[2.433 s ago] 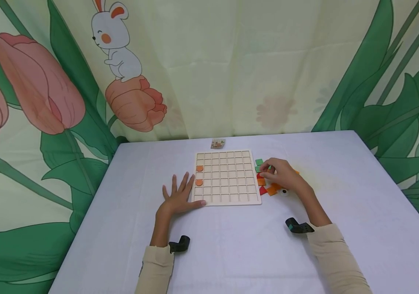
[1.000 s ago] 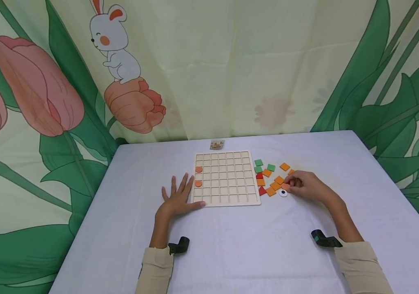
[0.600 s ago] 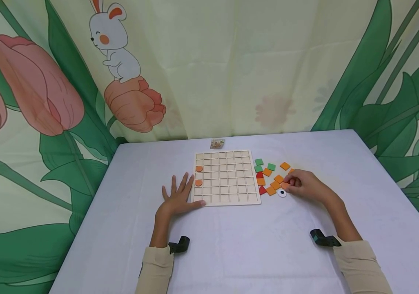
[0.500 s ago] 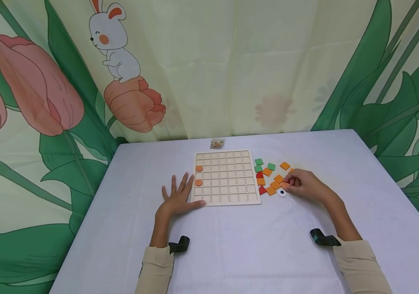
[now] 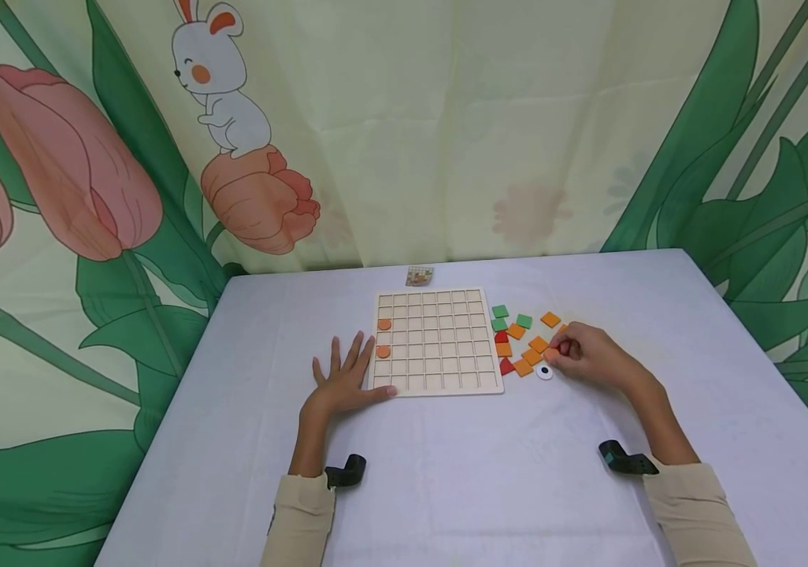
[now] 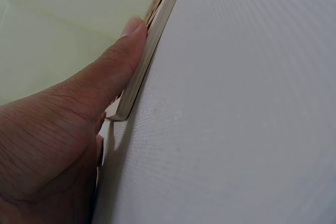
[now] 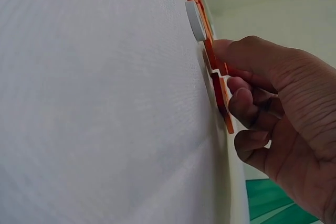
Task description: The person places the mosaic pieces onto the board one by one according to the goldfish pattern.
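Observation:
A pale wooden grid board (image 5: 439,342) lies on the table, with two orange discs (image 5: 383,352) in its left column. My left hand (image 5: 339,386) is spread flat at the board's left side, its thumb over the near corner; the left wrist view shows that thumb (image 6: 113,61) on the edge. To the right of the board my right hand (image 5: 591,358) pinches an orange disc (image 5: 551,354) between thumb and forefinger, low over loose tiles. In the right wrist view, the fingers partly hide the orange pieces. A white disc with a black dot (image 5: 544,371) sits just left of this hand.
Several orange tiles (image 5: 522,368), green tiles (image 5: 500,311) and red pieces (image 5: 506,366) lie between the board and my right hand. A small patterned piece (image 5: 419,276) is behind the board. The white table (image 5: 446,472) ends at a printed curtain (image 5: 404,157).
My right hand has moved right from beside the board's right edge to the far side of the tile pile, and has stayed nearly still there lately. My left hand has not moved.

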Tool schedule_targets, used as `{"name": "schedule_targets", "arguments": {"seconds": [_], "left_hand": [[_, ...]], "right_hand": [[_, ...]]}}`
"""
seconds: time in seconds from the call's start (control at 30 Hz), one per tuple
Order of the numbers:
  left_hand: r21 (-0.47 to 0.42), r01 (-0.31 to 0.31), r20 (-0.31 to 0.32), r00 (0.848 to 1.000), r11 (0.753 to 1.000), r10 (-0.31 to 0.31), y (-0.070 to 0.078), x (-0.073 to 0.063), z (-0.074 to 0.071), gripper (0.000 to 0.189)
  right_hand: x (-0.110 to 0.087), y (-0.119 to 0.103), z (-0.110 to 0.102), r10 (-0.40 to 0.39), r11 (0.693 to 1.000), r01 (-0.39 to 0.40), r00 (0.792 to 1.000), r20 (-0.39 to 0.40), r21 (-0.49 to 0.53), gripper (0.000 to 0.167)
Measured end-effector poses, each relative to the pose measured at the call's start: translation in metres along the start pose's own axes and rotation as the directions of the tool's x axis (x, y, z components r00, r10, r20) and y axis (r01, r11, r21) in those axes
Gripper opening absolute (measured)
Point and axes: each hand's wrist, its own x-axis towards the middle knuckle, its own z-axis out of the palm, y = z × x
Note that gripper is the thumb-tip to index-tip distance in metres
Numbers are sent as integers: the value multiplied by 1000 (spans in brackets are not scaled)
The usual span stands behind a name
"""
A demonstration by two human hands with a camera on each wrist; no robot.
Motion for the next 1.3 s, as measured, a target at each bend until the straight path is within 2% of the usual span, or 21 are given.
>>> {"name": "schedule_targets", "arguments": {"seconds": [0.17, 0.4, 0.97, 1.3], "left_hand": [[1, -9, -20, 1000, 1000, 9, 1, 0, -1, 106], [7, -6, -16, 1000, 1000, 6, 1, 0, -2, 106], [6, 3, -19, 1000, 1000, -3, 1, -1, 0, 106], [-7, -6, -16, 1000, 1000, 6, -2, -1, 2, 107]], "right_hand": [[1, -2, -2, 18, 1000, -18, 1000, -5, -20, 23], [1, -6, -3, 43, 999, -43, 999, 5, -2, 22], [5, -16, 1, -33, 999, 33, 999, 3, 17, 22], [11, -27, 4, -26, 999, 25, 1000, 18, 26, 21]]}}
